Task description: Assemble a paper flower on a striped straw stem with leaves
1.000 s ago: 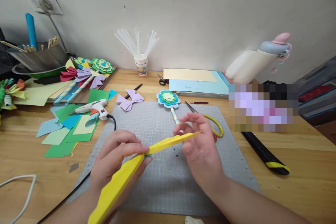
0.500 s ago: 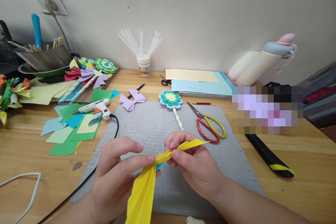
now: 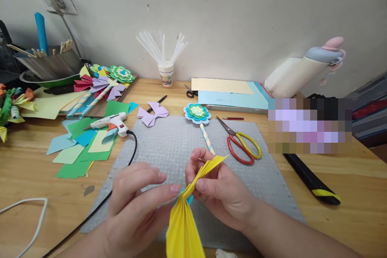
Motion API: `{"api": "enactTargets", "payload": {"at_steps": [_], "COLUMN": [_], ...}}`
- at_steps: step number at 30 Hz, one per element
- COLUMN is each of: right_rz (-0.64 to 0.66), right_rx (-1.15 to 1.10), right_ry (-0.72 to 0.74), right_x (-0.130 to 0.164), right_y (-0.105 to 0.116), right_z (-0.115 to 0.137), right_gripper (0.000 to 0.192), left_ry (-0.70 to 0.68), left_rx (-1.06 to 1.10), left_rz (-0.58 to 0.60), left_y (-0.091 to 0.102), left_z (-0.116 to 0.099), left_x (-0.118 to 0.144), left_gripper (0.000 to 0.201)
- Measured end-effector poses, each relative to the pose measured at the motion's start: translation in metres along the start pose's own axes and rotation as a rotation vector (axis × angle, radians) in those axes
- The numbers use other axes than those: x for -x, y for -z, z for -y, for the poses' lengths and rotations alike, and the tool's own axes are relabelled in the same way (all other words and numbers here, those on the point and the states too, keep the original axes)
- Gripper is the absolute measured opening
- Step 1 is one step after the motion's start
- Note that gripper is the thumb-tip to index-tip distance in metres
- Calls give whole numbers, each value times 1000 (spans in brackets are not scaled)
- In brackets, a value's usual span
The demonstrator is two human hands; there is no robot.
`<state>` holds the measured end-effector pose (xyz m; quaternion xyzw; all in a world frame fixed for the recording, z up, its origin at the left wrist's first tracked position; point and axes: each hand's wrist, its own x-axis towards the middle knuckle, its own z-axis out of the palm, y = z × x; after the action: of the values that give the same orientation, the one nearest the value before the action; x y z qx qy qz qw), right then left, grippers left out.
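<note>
Both my hands hold a pleated yellow paper strip [image 3: 183,225] over the grey cutting mat [image 3: 163,145]. My left hand [image 3: 136,205] pinches its middle, where a bit of blue shows. My right hand [image 3: 220,193] grips the upper half, whose tip points up and to the right. The lower half fans out toward me. A paper flower on a striped straw [image 3: 198,115] lies on the mat just beyond my right hand.
Red-and-yellow scissors [image 3: 242,145] lie right of the flower. A white glue gun [image 3: 110,123] rests on coloured paper scraps [image 3: 78,149] to the left, its black cord crossing the mat edge. A lilac paper bow [image 3: 152,115], a cup of glue sticks [image 3: 165,74], stacked paper sheets [image 3: 229,94] and a black-yellow tool [image 3: 311,179] lie around.
The strip was nearly straight and low. My hands bent it at the middle, so the lower half swung toward me and the upper half tilted up. My right hand closed on it.
</note>
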<state>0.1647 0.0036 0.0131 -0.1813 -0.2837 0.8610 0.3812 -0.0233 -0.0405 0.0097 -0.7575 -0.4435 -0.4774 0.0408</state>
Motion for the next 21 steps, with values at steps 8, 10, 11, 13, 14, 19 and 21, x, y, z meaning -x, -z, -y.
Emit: {"api": "enactTargets", "payload": {"at_steps": [8,10,11,13,14,19,21], "right_rz": [108,119,119,113,109,79,45], "right_rx": [21,33,42,59,67,113,123], "right_ry": [-75,-83,-86,-86,-81,-8,26], "right_x": [-2,-1,-1,-1,-1,0,1], "right_y": [6,7,7,7,7,5,4], "right_z": [1,0,-1,-1,-1,-2,-2], "right_gripper": [52,54,55,57,57,50,48], "left_ry": [-176,-202,-202,-183,-168,-151,-103], "left_rx": [1,9,6,-15,-28,-5,19], "left_rz": [11,11,10,16,20,33,32], "left_y": [3,4,4,5,4,2,1], "left_z": [-3,-2,-2,-2,-2,-3,-5], "left_x": [-5,-4,-4,-3,-2,-1,-4], "left_gripper": [24,23,22,21,22,29,26]}}
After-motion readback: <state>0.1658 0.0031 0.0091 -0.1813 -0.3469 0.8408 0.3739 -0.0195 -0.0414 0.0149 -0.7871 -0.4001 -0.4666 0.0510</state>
